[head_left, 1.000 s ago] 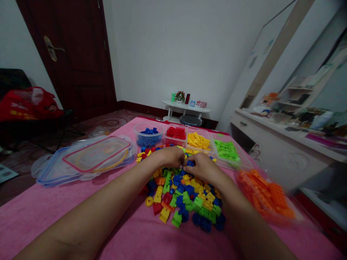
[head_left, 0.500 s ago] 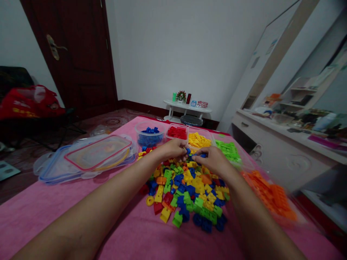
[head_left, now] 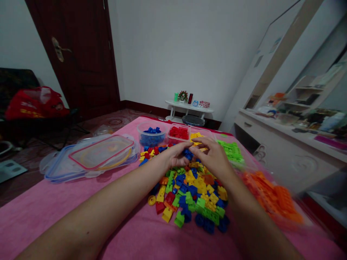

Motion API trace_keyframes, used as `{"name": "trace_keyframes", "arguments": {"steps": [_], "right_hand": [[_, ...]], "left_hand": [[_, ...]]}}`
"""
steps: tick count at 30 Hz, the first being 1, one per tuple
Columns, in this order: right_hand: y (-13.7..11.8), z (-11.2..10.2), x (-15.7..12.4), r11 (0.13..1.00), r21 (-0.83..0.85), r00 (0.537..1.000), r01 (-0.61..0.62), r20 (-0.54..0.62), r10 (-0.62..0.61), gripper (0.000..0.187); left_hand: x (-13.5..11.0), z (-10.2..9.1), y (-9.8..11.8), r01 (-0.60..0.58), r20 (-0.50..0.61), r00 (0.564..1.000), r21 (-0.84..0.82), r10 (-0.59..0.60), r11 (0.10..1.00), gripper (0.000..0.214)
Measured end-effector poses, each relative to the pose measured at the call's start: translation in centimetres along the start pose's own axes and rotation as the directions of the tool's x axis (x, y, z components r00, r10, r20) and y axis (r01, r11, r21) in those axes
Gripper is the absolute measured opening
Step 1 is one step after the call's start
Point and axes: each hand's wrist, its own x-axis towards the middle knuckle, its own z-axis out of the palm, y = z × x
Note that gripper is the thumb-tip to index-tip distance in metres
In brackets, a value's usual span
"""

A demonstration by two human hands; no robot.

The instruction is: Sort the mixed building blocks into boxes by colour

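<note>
My left hand [head_left: 179,156] is turned palm up and curled around a few blue toy bricks [head_left: 187,154]. Over it, my right hand [head_left: 210,151] bends its fingers and thumb onto the same blue bricks, close to the left fingertips. Both hands are above the far part of a mixed pile of toy bricks [head_left: 199,186] in yellow, green, blue, red and orange. Part of the pile is hidden by the hands and forearms, and the exact number of held bricks cannot be made out.
Behind the hands stand a round tub of blue bricks [head_left: 151,139], a red-brick box [head_left: 179,133] and a yellow-brick box [head_left: 197,135]. Green bricks [head_left: 231,151] and orange bricks [head_left: 271,198] sit in containers to the right. Stacked lids [head_left: 101,153] lie left on the pink cloth [head_left: 130,227].
My hands have come together; the left has turned palm up with blue bricks in it, and the right has moved over it. The view has shifted slightly.
</note>
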Motion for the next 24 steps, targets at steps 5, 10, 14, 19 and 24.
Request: {"name": "trace_keyframes", "arguments": {"steps": [5,10,14,19,24], "right_hand": [[-0.3,-0.6,0.1,0.999,0.027,0.998,0.027,-0.053,-0.026,0.021],[-0.1,-0.4,0.1,1.000,0.024,0.999,-0.009,-0.038,0.010,0.019],[-0.4,0.2,-0.1,0.999,-0.006,0.998,-0.042,0.055,0.042,0.018],[-3.5,2.4,-1.8,0.988,-0.074,0.951,0.134,0.289,-0.107,0.028],[-6.8,5.9,-5.3,0.902,0.008,0.716,0.432,0.605,-0.348,0.061]], "left_hand": [[-0.3,0.2,3.4,-0.335,-0.161,0.910,0.259,0.383,0.906,0.002],[0.2,-2.8,9.9,-0.420,-0.299,0.512,0.731,0.805,0.538,0.009],[0.3,-7.2,12.4,-0.089,-0.265,0.415,0.940,0.871,0.329,0.017],[-0.7,-10.2,11.9,0.138,-0.026,0.572,0.988,0.820,-0.065,0.023],[-1.0,-9.2,10.4,0.091,0.053,0.613,0.986,0.789,-0.136,0.027]]}}
